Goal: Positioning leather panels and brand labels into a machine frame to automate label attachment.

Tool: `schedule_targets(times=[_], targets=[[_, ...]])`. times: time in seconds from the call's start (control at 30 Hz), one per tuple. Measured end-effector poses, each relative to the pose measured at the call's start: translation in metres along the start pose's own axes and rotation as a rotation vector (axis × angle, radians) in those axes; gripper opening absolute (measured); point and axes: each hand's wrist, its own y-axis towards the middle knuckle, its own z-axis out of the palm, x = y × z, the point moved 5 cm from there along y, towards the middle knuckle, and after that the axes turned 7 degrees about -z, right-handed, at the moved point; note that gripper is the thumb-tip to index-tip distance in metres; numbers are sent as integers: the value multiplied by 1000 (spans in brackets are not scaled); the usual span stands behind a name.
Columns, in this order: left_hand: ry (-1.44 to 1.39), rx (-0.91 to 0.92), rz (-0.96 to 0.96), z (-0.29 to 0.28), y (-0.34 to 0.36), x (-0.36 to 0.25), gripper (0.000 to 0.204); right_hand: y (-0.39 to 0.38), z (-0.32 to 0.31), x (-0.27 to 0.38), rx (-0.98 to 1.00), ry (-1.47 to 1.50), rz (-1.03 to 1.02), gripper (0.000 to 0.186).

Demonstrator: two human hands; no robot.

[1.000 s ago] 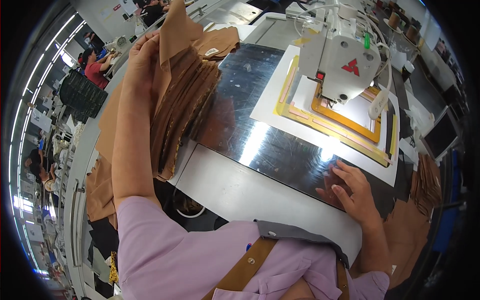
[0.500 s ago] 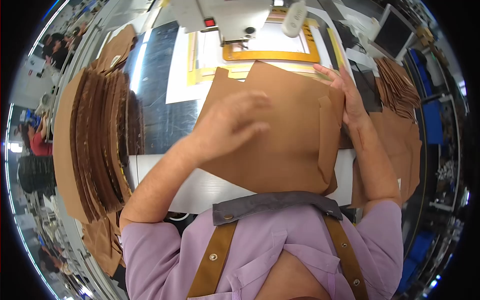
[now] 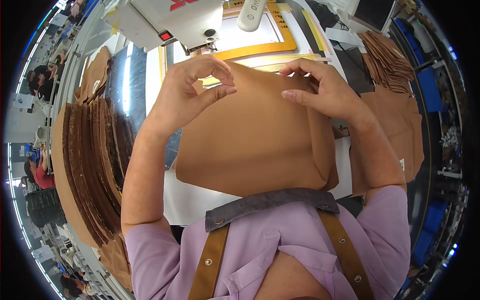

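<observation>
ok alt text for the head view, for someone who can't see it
A left hand and a right hand, both bare with fingers curled, are over the far part of a brown sheet. Beyond it are a white machine and an orange frame, with a brown stack on the left and a brown pile on the right.

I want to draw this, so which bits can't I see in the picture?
In the head view:
- Upper left corner of the brown piece: behind the left hand.
- Top of the white machine: cut off by the upper edge.
- Top of the monitor: cut off there too.
- What the far worker in red is doing: too small.
</observation>
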Motion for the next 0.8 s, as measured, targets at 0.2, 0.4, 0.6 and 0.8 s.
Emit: schedule_targets(times=[0.2, 0.4, 0.6, 0.8], targets=[[158, 1, 78, 29, 5, -10, 46, 6, 21, 21, 147, -223, -151, 23], [72, 69, -248, 3, -6, 1, 23, -15, -1, 45, 31, -305, -287, 19], [535, -41, 150, -32, -34, -110, 26, -25, -27, 45, -137, -419, -318, 25], [302, -526, 92, -66, -76, -139, 16, -25, -35, 39, -141, -233, -309, 26]])
